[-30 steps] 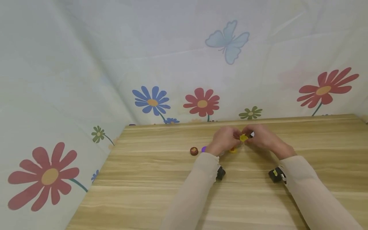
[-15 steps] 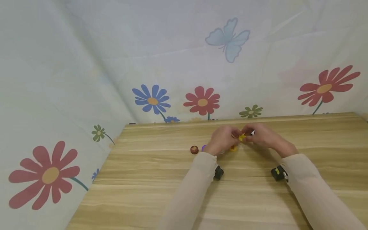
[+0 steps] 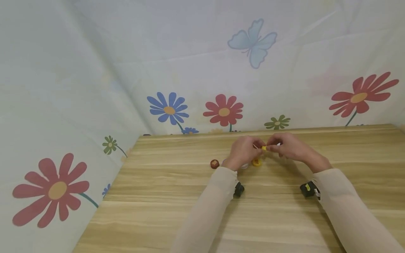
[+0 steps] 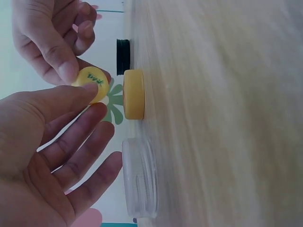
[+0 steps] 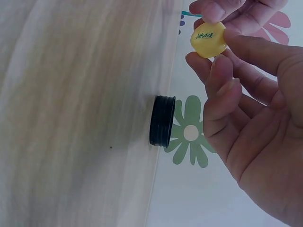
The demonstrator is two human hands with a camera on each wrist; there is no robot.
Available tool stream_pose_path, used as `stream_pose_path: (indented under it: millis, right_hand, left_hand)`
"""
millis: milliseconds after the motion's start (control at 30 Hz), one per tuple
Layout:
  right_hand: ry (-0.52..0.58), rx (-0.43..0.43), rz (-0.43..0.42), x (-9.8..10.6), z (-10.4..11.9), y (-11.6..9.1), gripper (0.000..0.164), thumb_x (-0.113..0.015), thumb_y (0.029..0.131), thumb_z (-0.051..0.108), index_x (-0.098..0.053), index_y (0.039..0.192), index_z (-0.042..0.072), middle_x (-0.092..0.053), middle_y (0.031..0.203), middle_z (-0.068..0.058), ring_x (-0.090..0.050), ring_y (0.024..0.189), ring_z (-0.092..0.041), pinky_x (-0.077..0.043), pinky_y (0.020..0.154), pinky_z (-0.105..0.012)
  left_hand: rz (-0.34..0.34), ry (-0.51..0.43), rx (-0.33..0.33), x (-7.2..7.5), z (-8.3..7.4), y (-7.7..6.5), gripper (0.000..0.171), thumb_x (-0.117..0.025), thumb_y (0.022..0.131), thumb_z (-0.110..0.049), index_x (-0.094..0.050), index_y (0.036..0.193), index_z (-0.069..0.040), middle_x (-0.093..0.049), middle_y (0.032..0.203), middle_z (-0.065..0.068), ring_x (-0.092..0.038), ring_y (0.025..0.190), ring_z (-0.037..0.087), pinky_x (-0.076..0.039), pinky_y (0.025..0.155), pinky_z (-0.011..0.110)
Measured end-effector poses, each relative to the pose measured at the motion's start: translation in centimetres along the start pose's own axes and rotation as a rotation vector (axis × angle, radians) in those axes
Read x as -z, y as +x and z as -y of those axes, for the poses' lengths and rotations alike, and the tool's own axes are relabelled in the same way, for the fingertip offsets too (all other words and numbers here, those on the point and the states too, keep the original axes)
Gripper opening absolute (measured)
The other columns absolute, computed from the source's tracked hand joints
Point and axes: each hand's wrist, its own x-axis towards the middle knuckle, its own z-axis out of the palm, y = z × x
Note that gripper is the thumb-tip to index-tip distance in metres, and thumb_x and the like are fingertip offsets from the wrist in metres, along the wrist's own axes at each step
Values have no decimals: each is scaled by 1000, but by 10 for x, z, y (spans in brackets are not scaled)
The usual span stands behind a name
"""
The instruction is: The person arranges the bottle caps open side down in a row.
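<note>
Both hands meet above the far part of the table, on one small round yellow bottle cap (image 4: 90, 78) with green writing on its top. My left hand (image 3: 244, 151) pinches its edge between thumb and index finger, the other fingers spread loosely. From the other side my right hand (image 3: 289, 146) pinches the cap too, its remaining fingers curled inward, as the right wrist view shows. Below the hands a larger yellow cap (image 4: 134, 94) lies on the table. Next to it is a clear plastic cap (image 4: 139, 177), nearest the left fingertips. A black ridged cap (image 5: 162, 121) stands close to the right hand.
A dark red cap (image 3: 214, 164) lies left of the left wrist. The wood-grain table (image 3: 158, 196) runs back to a flower-printed cloth wall (image 3: 190, 56), with another cloth side on the left.
The yellow cap has turned between the fingers and shows a smaller outline now. Both hands stay nearly in place. The purple thing by the left wrist is now mostly covered.
</note>
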Motion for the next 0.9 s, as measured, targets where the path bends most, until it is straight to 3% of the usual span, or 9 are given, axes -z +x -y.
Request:
stream_pose_path:
  millis: [567,900]
  right_hand:
    - [20,29,-42,1,-1,-2,15,-73,101,6,-70,112,-4,-73,99,-11,-61,68,-19,-50,53,-31]
    - [26,2,-43,2,1,-4,16,-66,105,7,-68,116,-4,-72,100,-17,-62,68,-22,-49,52,-31]
  left_hand:
    - [-25,-10,-11,1,4,-2,15,-76,101,-27,-82,112,-18,-77,97,-9,-63,84,3,-46,72,19]
    - [-36,-18,-41,2,3,-2,26,-78,100,-22,-77,125,-17,-79,105,-6,-70,94,3,-48,79,18]
